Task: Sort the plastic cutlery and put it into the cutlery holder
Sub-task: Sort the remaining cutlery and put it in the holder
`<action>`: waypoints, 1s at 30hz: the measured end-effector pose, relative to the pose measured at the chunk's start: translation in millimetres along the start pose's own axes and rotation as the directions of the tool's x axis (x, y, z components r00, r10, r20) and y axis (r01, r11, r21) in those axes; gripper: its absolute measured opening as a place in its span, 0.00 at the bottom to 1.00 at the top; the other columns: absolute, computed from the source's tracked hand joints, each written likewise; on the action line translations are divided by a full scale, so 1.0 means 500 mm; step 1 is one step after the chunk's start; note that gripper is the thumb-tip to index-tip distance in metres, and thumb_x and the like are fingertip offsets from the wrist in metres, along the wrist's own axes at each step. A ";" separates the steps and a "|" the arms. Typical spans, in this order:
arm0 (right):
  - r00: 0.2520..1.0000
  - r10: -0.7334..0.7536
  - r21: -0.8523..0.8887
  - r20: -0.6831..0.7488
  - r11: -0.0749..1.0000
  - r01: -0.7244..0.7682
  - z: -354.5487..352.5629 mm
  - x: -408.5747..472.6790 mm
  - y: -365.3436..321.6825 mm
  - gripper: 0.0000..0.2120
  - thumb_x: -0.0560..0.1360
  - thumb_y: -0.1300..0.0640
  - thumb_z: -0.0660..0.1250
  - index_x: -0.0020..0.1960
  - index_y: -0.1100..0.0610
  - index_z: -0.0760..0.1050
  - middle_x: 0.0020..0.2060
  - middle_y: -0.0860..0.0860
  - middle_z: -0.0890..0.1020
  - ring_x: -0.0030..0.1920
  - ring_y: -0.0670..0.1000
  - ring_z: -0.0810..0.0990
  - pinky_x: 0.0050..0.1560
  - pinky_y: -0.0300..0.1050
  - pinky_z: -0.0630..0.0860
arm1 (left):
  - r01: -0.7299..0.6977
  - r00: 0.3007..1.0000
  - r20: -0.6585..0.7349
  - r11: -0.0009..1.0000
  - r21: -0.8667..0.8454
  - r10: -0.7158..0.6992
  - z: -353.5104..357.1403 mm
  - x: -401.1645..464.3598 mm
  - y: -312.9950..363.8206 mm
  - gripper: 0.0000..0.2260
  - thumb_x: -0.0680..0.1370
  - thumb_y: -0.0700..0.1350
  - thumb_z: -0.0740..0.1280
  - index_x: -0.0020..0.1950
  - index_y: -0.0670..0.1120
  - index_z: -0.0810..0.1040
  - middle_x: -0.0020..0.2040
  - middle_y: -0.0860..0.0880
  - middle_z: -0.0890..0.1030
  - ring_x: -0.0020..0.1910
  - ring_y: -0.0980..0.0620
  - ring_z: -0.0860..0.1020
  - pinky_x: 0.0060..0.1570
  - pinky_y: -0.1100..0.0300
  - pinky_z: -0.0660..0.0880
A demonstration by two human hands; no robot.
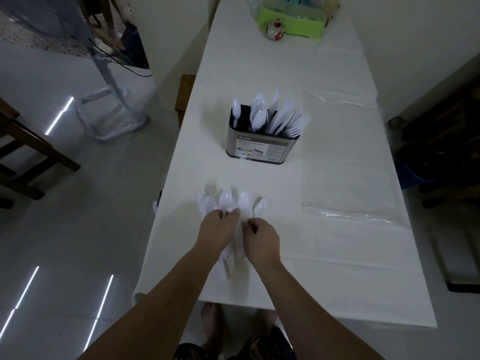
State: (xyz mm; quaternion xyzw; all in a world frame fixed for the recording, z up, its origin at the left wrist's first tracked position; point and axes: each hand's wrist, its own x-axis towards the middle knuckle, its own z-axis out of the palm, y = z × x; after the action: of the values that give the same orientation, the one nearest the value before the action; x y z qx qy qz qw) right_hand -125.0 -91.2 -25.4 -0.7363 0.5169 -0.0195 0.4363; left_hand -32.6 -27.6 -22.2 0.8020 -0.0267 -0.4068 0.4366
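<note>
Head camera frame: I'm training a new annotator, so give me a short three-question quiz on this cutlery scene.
1. True or false: the cutlery holder already has spoons and forks standing in it.
2. Where does the clear plastic bag lie? A) left of the holder B) right of the holder C) inside the holder
3. Fill in: both the left hand and the right hand are at the loose pile of white cutlery, on the table's ____ end.

Key: 1 true; 2 B; 3 near
</note>
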 end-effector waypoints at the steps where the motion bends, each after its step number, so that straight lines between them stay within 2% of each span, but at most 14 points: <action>1: 0.999 -0.023 0.058 0.037 0.998 0.021 0.002 -0.004 -0.004 0.10 0.79 0.55 0.61 0.44 0.55 0.79 0.36 0.46 0.81 0.37 0.47 0.79 0.38 0.38 0.72 | -0.009 1.000 0.014 1.000 0.006 0.009 0.000 0.000 0.004 0.15 0.76 0.54 0.67 0.37 0.44 0.76 0.33 0.48 0.77 0.34 0.49 0.76 0.38 0.57 0.72; 4: 0.990 -0.063 0.147 0.129 0.988 0.044 0.010 -0.011 -0.017 0.11 0.79 0.56 0.61 0.41 0.55 0.79 0.31 0.46 0.80 0.32 0.45 0.77 0.35 0.38 0.71 | -0.050 0.999 0.019 0.997 0.064 0.049 -0.004 0.002 0.014 0.14 0.77 0.51 0.68 0.36 0.43 0.78 0.30 0.48 0.77 0.31 0.50 0.76 0.34 0.60 0.71; 7: 0.996 -0.061 0.014 0.062 0.998 0.060 0.015 -0.002 -0.005 0.11 0.79 0.53 0.60 0.41 0.52 0.78 0.32 0.45 0.79 0.33 0.44 0.76 0.35 0.37 0.71 | -0.036 0.997 -0.064 0.998 0.055 0.039 -0.023 0.008 0.020 0.13 0.78 0.47 0.66 0.37 0.41 0.80 0.30 0.48 0.77 0.29 0.50 0.74 0.31 0.61 0.70; 10: 0.991 0.082 -0.109 -0.101 0.990 -0.093 0.006 0.010 0.018 0.06 0.78 0.51 0.63 0.47 0.54 0.74 0.39 0.47 0.79 0.37 0.47 0.79 0.35 0.40 0.75 | 0.006 0.995 -0.099 1.000 -0.010 -0.007 -0.047 0.017 0.017 0.13 0.80 0.46 0.63 0.42 0.41 0.81 0.35 0.50 0.83 0.27 0.52 0.71 0.33 0.59 0.70; 13: 0.973 0.206 -0.186 -0.100 0.957 -0.222 0.000 0.023 0.026 0.12 0.76 0.48 0.65 0.52 0.56 0.71 0.41 0.49 0.78 0.39 0.50 0.78 0.31 0.40 0.70 | 0.042 0.994 -0.104 0.999 -0.029 -0.045 -0.061 0.019 0.009 0.11 0.82 0.47 0.60 0.48 0.42 0.79 0.37 0.50 0.83 0.29 0.52 0.70 0.33 0.60 0.70; 16: 0.973 0.225 -0.272 -0.054 0.934 -0.232 -0.001 0.041 0.019 0.10 0.73 0.50 0.64 0.45 0.57 0.76 0.36 0.49 0.79 0.36 0.52 0.78 0.32 0.40 0.70 | 0.051 0.994 -0.093 0.997 -0.053 -0.056 -0.061 0.016 0.005 0.11 0.83 0.46 0.59 0.51 0.43 0.79 0.36 0.47 0.80 0.32 0.52 0.75 0.32 0.61 0.70; 20: 0.959 0.283 -0.201 0.017 0.940 -0.274 -0.007 0.049 0.009 0.09 0.70 0.51 0.65 0.38 0.56 0.77 0.32 0.50 0.79 0.34 0.53 0.78 0.29 0.39 0.68 | 0.092 0.995 -0.023 0.971 -0.219 -0.099 -0.048 0.013 0.008 0.10 0.83 0.43 0.59 0.52 0.39 0.78 0.34 0.43 0.78 0.32 0.47 0.78 0.34 0.55 0.74; 23: 0.977 0.213 -0.169 0.022 0.964 -0.206 -0.018 0.038 -0.001 0.10 0.70 0.53 0.64 0.32 0.55 0.73 0.26 0.48 0.75 0.27 0.49 0.74 0.26 0.38 0.64 | 0.110 0.994 0.002 0.963 -0.246 -0.113 -0.042 0.017 0.013 0.11 0.82 0.44 0.60 0.53 0.38 0.77 0.36 0.42 0.77 0.32 0.47 0.77 0.36 0.54 0.74; 26: 0.999 0.019 -0.167 0.033 0.986 -0.013 -0.020 0.022 -0.017 0.12 0.72 0.53 0.64 0.32 0.53 0.68 0.26 0.46 0.72 0.27 0.46 0.70 0.28 0.38 0.63 | 0.093 0.996 0.013 0.975 -0.200 -0.093 -0.039 0.016 0.017 0.15 0.81 0.49 0.62 0.51 0.37 0.78 0.35 0.43 0.77 0.33 0.47 0.77 0.38 0.54 0.75; 30: 0.976 -0.166 -0.098 0.139 0.979 0.181 -0.015 0.008 -0.044 0.08 0.76 0.54 0.64 0.39 0.53 0.75 0.34 0.46 0.80 0.34 0.43 0.77 0.33 0.33 0.69 | 0.028 0.999 0.040 0.994 -0.110 -0.024 -0.037 0.014 0.019 0.17 0.77 0.55 0.67 0.44 0.40 0.79 0.33 0.45 0.77 0.31 0.48 0.75 0.34 0.56 0.73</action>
State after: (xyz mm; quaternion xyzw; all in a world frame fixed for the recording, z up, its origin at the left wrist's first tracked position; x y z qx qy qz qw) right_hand -110.4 -97.1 -8.0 -0.8012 0.4214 0.0187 0.4244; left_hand -12.6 -24.0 -14.2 0.7689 -0.0019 -0.4287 0.4744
